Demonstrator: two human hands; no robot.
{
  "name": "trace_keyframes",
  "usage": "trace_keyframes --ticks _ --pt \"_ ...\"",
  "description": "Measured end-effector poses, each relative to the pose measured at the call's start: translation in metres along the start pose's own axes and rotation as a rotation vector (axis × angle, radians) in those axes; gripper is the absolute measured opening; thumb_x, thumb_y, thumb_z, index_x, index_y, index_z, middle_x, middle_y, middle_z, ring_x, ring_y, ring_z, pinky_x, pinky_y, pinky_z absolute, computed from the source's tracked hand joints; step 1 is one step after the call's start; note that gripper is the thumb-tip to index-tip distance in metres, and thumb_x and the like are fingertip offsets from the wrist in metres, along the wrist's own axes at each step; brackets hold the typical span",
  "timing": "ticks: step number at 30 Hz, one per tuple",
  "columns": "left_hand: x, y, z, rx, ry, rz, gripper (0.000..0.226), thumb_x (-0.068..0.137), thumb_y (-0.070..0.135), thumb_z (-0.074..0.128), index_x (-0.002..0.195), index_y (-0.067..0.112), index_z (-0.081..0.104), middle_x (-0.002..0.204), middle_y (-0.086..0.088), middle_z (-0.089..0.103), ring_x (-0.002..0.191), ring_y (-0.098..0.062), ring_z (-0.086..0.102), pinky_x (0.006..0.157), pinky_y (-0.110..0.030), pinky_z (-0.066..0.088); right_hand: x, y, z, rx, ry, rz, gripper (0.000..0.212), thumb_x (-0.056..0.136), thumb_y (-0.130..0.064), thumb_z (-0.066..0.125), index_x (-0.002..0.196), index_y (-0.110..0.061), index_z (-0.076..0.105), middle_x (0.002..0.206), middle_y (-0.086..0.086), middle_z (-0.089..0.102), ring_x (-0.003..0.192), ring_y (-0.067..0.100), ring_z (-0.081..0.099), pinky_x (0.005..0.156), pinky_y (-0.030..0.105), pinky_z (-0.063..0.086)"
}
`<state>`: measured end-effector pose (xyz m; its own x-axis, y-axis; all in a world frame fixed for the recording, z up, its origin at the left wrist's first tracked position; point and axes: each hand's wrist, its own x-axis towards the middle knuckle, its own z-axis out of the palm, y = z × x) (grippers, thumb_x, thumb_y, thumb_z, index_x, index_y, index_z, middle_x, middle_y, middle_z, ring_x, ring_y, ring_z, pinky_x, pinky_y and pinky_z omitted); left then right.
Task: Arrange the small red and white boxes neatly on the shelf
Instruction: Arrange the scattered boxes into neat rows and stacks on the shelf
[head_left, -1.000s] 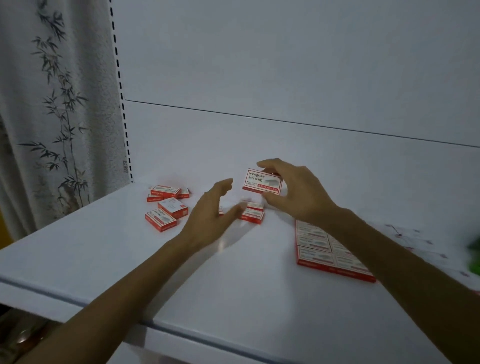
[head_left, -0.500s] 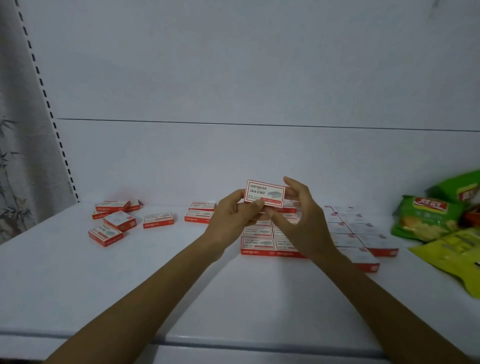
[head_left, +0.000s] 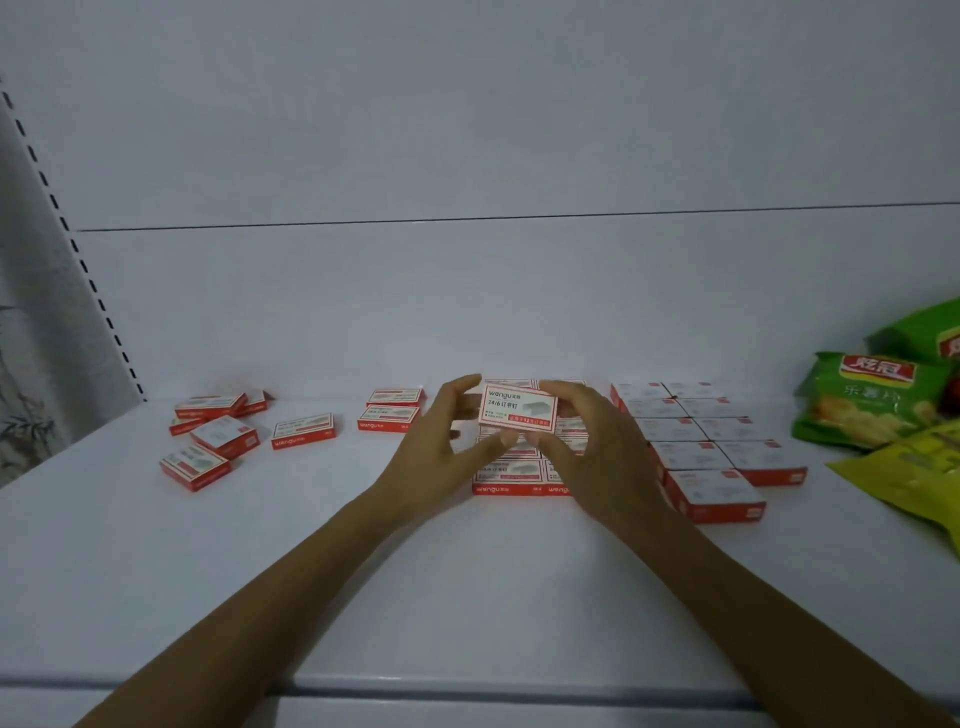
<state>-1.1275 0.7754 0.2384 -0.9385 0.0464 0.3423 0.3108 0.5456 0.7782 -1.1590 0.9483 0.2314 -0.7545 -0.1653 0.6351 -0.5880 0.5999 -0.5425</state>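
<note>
One small red and white box (head_left: 517, 413) is held tilted up, its printed face toward me, just above the shelf (head_left: 467, 597). My left hand (head_left: 441, 447) pinches its left end. My right hand (head_left: 597, 452) grips its right end, fingers on top and thumb below. Right behind and under it lies a neat block of boxes (head_left: 511, 477), partly hidden by my hands. Further right, more arranged boxes (head_left: 711, 434) form two rows. At the left, loose boxes (head_left: 210, 435) lie scattered, with one single box (head_left: 304, 430) and a pair (head_left: 389, 411) nearer the middle.
Green snack bags (head_left: 872, 402) and a yellow bag (head_left: 914, 470) lie at the right end of the shelf. A patterned curtain (head_left: 31, 364) hangs past the left upright. The white back panel stands close behind the boxes. The shelf's front edge runs across the bottom of the view.
My left hand came up and took the left end of the box that my right hand held. Both hands carried it right, over the arranged block, and lowered it slightly.
</note>
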Motion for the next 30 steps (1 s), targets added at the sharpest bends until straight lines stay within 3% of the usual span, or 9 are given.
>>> trace_keyframes --ticks 2,5,9,12,15,19,23,25,30 --pt "0.0 -0.009 -0.001 0.142 -0.006 -0.015 0.077 0.077 0.05 0.066 0.14 0.032 0.026 0.138 0.019 0.041 0.123 -0.001 0.04 0.102 -0.029 0.033 -0.002 0.004 0.002 -0.11 -0.082 0.02 0.049 0.083 -0.033 0.066 0.129 -0.022 0.052 0.126 -0.004 0.06 0.109 0.012 0.058 0.09 0.019 0.044" --pt "-0.002 -0.009 0.002 0.223 -0.092 0.029 0.069 0.077 0.043 0.071 0.13 0.045 0.026 0.129 0.029 0.031 0.118 0.007 0.032 0.101 -0.025 0.026 -0.004 0.008 0.007 -0.186 -0.196 0.033 0.053 0.084 -0.034 0.064 0.132 -0.019 0.049 0.129 0.001 0.058 0.115 0.021 0.055 0.102 0.04 0.042" --pt "0.0 -0.017 0.004 0.267 -0.112 0.107 0.065 0.077 0.049 0.069 0.133 0.04 0.037 0.134 0.02 0.048 0.116 0.003 0.044 0.1 -0.028 0.037 -0.006 0.003 0.001 -0.221 -0.141 -0.056 0.039 0.085 -0.037 0.053 0.116 -0.015 0.061 0.116 0.005 0.064 0.104 0.02 0.058 0.098 0.033 0.036" --pt "0.002 -0.023 0.006 0.301 -0.13 0.09 0.071 0.077 0.051 0.067 0.138 0.033 0.035 0.136 0.018 0.047 0.117 -0.002 0.046 0.099 -0.028 0.036 -0.009 -0.002 -0.001 -0.385 -0.315 -0.162 0.033 0.091 -0.041 0.046 0.104 -0.019 0.066 0.11 -0.002 0.066 0.098 0.014 0.059 0.1 0.033 0.036" --pt "0.004 -0.026 0.005 0.302 -0.135 0.068 0.075 0.076 0.053 0.066 0.139 0.031 0.033 0.139 0.014 0.046 0.12 -0.008 0.048 0.098 -0.028 0.036 0.0 -0.002 0.002 -0.507 -0.414 -0.178 0.033 0.095 -0.04 0.04 0.11 -0.022 0.062 0.118 -0.005 0.062 0.104 0.012 0.057 0.103 0.031 0.029" --pt "0.005 -0.032 0.004 0.292 -0.133 0.048 0.072 0.073 0.061 0.063 0.135 0.035 0.036 0.133 0.014 0.052 0.115 -0.008 0.053 0.096 -0.036 0.046 0.022 -0.008 0.004 -0.533 -0.434 -0.134 0.034 0.096 -0.034 0.04 0.126 -0.02 0.05 0.125 -0.001 0.06 0.106 0.017 0.059 0.1 0.031 0.036" --pt "0.006 -0.032 0.005 0.374 -0.163 0.002 0.074 0.075 0.07 0.052 0.136 0.032 0.039 0.136 0.011 0.05 0.119 -0.012 0.049 0.1 -0.04 0.044 0.036 0.0 0.016 -0.57 -0.505 -0.111 0.032 0.096 -0.03 0.036 0.117 -0.019 0.057 0.119 0.0 0.062 0.099 0.016 0.06 0.093 0.033 0.044" --pt "0.006 -0.031 0.005 0.439 -0.176 -0.002 0.069 0.08 0.063 0.052 0.138 0.027 0.038 0.142 0.007 0.044 0.125 -0.015 0.044 0.105 -0.034 0.037 0.036 0.005 0.024 -0.555 -0.505 -0.105 0.035 0.096 -0.031 0.036 0.122 -0.017 0.054 0.125 0.002 0.058 0.107 0.018 0.057 0.097 0.037 0.043" --pt "0.005 -0.022 0.003 0.52 -0.181 0.061 0.059 0.086 0.054 0.05 0.137 0.025 0.042 0.141 0.004 0.045 0.126 -0.015 0.042 0.095 -0.023 0.031 0.036 0.013 0.034 -0.493 -0.477 -0.097 0.04 0.096 -0.036 0.036 0.125 -0.014 0.052 0.128 0.003 0.056 0.113 0.021 0.052 0.099 0.042 0.041"
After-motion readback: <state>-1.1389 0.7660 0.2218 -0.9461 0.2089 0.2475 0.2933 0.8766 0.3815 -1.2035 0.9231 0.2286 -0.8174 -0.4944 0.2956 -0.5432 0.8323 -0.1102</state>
